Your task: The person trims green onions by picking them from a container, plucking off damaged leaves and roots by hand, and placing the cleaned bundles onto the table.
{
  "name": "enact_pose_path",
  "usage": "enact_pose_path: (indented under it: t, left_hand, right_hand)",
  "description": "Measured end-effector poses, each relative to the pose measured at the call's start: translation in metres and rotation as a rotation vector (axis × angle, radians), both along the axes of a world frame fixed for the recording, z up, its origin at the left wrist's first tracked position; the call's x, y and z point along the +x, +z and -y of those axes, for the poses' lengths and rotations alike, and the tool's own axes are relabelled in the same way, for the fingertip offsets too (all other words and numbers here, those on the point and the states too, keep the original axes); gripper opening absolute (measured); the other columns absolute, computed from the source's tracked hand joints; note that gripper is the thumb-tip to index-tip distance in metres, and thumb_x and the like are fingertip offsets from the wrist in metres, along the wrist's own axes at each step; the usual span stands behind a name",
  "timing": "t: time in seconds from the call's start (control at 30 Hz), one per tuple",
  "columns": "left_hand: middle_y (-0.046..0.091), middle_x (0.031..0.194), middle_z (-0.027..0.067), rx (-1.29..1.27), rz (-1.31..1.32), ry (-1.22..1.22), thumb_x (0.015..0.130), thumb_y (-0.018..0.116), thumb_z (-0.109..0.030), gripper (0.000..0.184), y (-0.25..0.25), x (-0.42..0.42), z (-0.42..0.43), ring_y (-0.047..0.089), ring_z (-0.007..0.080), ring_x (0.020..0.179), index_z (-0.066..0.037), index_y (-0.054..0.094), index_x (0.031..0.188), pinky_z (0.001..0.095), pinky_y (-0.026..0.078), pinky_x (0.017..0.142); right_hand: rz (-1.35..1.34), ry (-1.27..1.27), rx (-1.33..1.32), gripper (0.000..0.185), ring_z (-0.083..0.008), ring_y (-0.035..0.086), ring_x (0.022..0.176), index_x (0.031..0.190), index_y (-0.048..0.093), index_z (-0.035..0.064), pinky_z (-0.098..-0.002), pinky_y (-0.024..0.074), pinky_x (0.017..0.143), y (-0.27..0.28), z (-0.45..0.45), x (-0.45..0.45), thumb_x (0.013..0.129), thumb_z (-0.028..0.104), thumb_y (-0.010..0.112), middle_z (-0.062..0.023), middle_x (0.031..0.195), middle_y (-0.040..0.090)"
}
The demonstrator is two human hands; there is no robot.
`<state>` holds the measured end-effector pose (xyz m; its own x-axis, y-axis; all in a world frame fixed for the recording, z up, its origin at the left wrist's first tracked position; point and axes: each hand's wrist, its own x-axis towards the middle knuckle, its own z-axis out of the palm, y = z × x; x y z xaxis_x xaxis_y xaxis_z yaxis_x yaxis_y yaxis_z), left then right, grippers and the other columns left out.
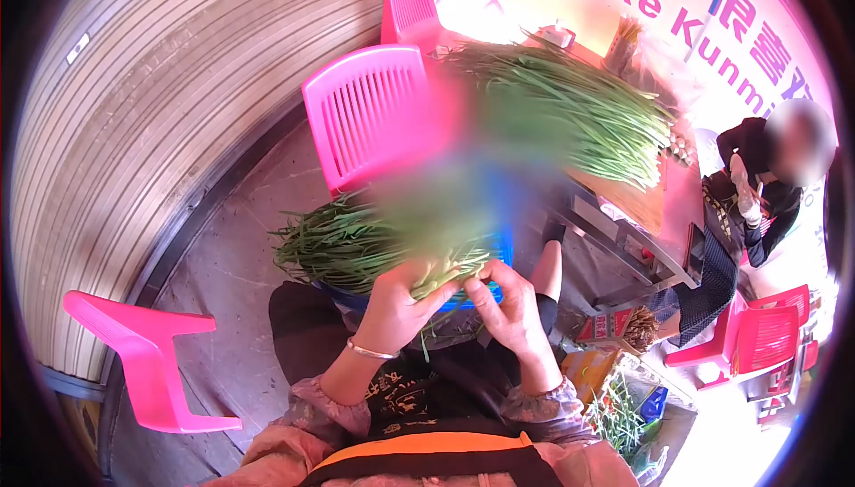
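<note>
So I'm standing by this person with a bunch of garlic chives (460,264) (going by the look of them), and both hands are working right up close, just below the centre of the frame. The left hand (401,304) is clamping around the pale stalk ends, and the right hand (509,311) is sitting just beside it, thumb and finger looking pinched on those same ends. The hands are nearly meeting, only the stalks coming between the fingertips.

Here's the bit that matters: the pale ends are facing right, toward the right hand, so that one's nearest the tips, while the left is gripping further back along the stems. A blur is covering the middle, so I can't tell exactly where the held stalks are running.

The loose leafy pile (325,242) is lying left of centre, just past the left hand, its long axis going roughly sideways with the leaf tips pointing left. That pile's resting over a blue basket (505,284) at the lap. The far bigger heap (588,117) is lying slantwise on the bench (637,206), upper right of centre, well apart from both hands but closer to the right one.
</note>
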<state>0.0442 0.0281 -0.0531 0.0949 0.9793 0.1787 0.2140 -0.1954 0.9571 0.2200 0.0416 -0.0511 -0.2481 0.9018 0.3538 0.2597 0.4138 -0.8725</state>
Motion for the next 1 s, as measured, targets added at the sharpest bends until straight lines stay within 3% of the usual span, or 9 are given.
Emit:
enact_pose_path:
  t: [0.07,0.2,0.23,0.3,0.4,0.5,0.6,0.93,1.0]
  left_hand:
    - [0.066,0.083,0.0030,0.024,-0.088,-0.015,0.080,0.068,-0.005,0.014,0.009,-0.002,0.003,0.057,0.0070,0.076,0.000,0.062,0.092,0.0237,0.047,0.071]
    - [0.064,0.079,0.0023,0.079,-0.137,0.031,0.082,0.067,-0.006,0.012,0.011,-0.010,0.004,0.055,0.0061,0.073,0.001,0.063,0.091,0.0229,0.046,0.065]
    - [0.064,0.079,0.0025,0.028,-0.077,0.007,0.082,0.067,-0.006,0.012,0.014,-0.010,0.005,0.055,0.0062,0.073,0.001,0.063,0.091,0.0226,0.046,0.065]
    - [0.063,0.079,0.0028,-0.074,0.043,-0.046,0.083,0.066,-0.007,0.013,0.027,-0.010,0.008,0.056,0.0063,0.072,0.001,0.063,0.092,0.0218,0.046,0.064]
    - [0.060,0.076,0.0014,-0.073,0.087,-0.164,0.085,0.064,-0.009,0.014,0.037,-0.005,0.010,0.053,0.0055,0.067,0.002,0.063,0.094,0.0214,0.044,0.060]
    - [0.059,0.074,-0.0001,-0.058,0.159,-0.153,0.084,0.065,-0.009,0.015,0.039,0.004,0.012,0.051,0.0049,0.064,0.001,0.062,0.095,0.0213,0.043,0.058]
    - [0.059,0.073,-0.0002,-0.024,0.092,-0.127,0.084,0.065,-0.009,0.015,0.048,0.005,0.015,0.051,0.0043,0.063,0.000,0.062,0.096,0.0216,0.042,0.056]
    - [0.060,0.076,0.0011,-0.079,0.110,-0.179,0.086,0.063,-0.010,0.014,0.037,0.000,0.015,0.053,0.0052,0.063,0.000,0.061,0.095,0.0209,0.043,0.055]
    - [0.060,0.077,0.0016,-0.146,0.134,-0.198,0.086,0.062,-0.010,0.013,0.036,-0.002,0.014,0.054,0.0055,0.063,0.000,0.060,0.095,0.0209,0.043,0.055]
  right_hand:
    - [-0.102,0.038,-0.056,0.012,-0.0170,0.057,0.070,0.083,0.056,-0.0007,-0.0282,0.0445,0.066,-0.004,0.001,0.006,0.084,0.010,0.062,-0.0084,0.074,0.057]
    - [-0.785,0.247,-0.155,0.007,-0.0157,0.052,0.064,0.098,0.050,0.0049,-0.0285,0.0443,0.063,0.002,0.004,0.017,0.093,0.007,0.046,-0.0060,0.075,0.053]
    - [-0.959,0.234,-0.219,0.011,-0.0128,0.050,0.062,0.100,0.051,0.0048,-0.0254,0.0429,0.061,0.015,0.009,0.017,0.094,0.013,0.049,-0.0040,0.075,0.051]
    - [-0.773,0.079,-0.318,0.019,-0.0072,0.046,0.062,0.106,0.052,0.0038,-0.0206,0.0394,0.059,0.020,0.011,0.023,0.093,0.018,0.053,0.0000,0.076,0.051]
    - [-0.383,0.137,-0.219,0.024,-0.0016,0.039,0.064,0.108,0.057,0.0035,-0.0175,0.0338,0.058,0.030,0.011,0.009,0.087,0.014,0.063,0.0057,0.077,0.050]
    - [-0.440,0.008,-0.138,0.012,-0.0014,0.044,0.067,0.087,0.060,0.0030,-0.0179,0.0362,0.058,0.031,0.012,-0.005,0.084,0.013,0.067,0.0037,0.074,0.055]
    - [-0.509,-0.068,-0.236,0.014,-0.0017,0.046,0.064,0.081,0.058,0.0029,-0.0185,0.0378,0.057,0.032,0.009,-0.006,0.084,0.013,0.067,0.0038,0.071,0.056]
    - [-0.200,0.008,-0.088,0.016,-0.0081,0.056,0.069,0.085,0.060,0.0007,-0.0236,0.0458,0.065,0.041,0.011,0.000,0.087,0.017,0.063,-0.0027,0.076,0.062]
    - [-0.274,0.010,-0.164,0.015,-0.0095,0.057,0.071,0.087,0.061,0.0009,-0.0239,0.0463,0.066,0.041,0.010,0.003,0.088,0.016,0.062,-0.0033,0.079,0.062]
